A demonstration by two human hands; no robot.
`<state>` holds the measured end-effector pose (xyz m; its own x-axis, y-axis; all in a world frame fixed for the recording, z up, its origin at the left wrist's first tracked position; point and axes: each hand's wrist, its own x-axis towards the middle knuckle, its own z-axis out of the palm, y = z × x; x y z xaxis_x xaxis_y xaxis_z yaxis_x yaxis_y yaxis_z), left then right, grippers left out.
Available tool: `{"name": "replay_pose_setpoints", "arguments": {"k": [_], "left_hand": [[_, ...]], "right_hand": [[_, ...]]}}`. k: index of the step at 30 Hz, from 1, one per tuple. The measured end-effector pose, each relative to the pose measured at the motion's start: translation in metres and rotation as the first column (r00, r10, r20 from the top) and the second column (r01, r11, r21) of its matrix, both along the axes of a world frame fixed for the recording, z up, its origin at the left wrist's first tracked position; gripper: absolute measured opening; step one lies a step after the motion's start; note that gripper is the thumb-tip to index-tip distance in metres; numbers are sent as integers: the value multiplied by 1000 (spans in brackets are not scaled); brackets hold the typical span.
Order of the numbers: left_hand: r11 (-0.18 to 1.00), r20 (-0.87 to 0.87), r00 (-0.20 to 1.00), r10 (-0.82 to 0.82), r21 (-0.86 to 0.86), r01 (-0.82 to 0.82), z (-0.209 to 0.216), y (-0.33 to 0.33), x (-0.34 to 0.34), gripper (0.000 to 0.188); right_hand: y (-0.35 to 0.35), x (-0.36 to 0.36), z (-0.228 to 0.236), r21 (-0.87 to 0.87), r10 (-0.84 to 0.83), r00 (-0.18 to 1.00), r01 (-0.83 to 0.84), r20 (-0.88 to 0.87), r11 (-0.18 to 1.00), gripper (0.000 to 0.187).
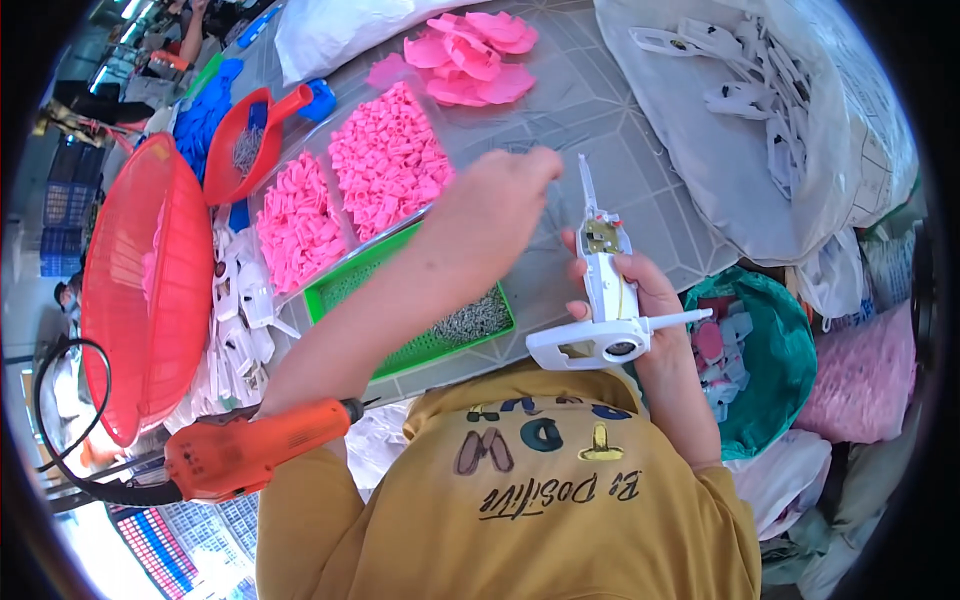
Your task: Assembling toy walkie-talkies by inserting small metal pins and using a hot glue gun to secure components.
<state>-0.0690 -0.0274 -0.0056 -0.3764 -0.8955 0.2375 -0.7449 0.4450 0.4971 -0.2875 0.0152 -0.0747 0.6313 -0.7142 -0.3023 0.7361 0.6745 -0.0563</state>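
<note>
My right hand (652,290) grips a white plastic housing (603,285) from its right side, fingers behind and thumb along the edge. The housing shows a small circuit board (603,237), a dark round part (620,349) at its wide lower end, and a thin rod pointing up. My left hand (505,185) is raised over the table, just left of that rod, its fingers closed together; whatever they pinch is too small or hidden. Below my left forearm sits a green tray (408,352) with small metal screws (472,318).
An orange electric screwdriver (258,448) is by my left elbow. Left are bins of pink pieces (390,155), a red scoop (228,165), a red basket (130,310) and white parts (240,300). Right are a sack of white housings (775,100) and a green bag (790,360).
</note>
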Motion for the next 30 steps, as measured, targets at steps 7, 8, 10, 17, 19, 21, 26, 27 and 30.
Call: {"name": "replay_pose_setpoints", "arguments": {"k": [7, 8, 10, 17, 19, 21, 26, 27, 30], "left_hand": [[928, -112, 977, 180, 349, -131, 38, 53, 110, 23], [860, 15, 973, 229, 465, -210, 37, 62, 124, 22], [776, 141, 955, 261, 558, -295, 32, 82, 149, 21], [779, 513, 844, 154, 462, -423, 29, 103, 167, 15], [766, 507, 841, 190, 459, -450, 35, 83, 152, 14], [893, 290, 886, 361, 165, -418, 38, 63, 140, 16], [896, 186, 877, 443, -101, -432, 8, 19, 134, 18], [928, 228, 899, 373, -91, -362, 1, 9, 135, 18], [965, 299, 919, 256, -31, -259, -4, -8, 135, 19]], "right_hand": [[-14, 16, 4, -121, 90, 983, -110, -160, 987, 56], [-15, 17, 1, -142, 97, 971, -130, -219, 981, 56], [-15, 21, 2, -143, 116, 960, -156, -257, 977, 56], [-24, 26, 9, -170, 110, 939, -172, -326, 970, 57], [-25, 25, 13, -182, 71, 922, -150, -380, 972, 58], [-27, 25, 17, -196, 50, 920, -136, -390, 971, 59], [-37, 21, 16, -183, 74, 957, -129, -279, 975, 58], [-39, 19, 14, -161, 77, 965, -120, -253, 980, 58], [-45, 13, 7, -85, 104, 976, -122, -190, 989, 58]]}}
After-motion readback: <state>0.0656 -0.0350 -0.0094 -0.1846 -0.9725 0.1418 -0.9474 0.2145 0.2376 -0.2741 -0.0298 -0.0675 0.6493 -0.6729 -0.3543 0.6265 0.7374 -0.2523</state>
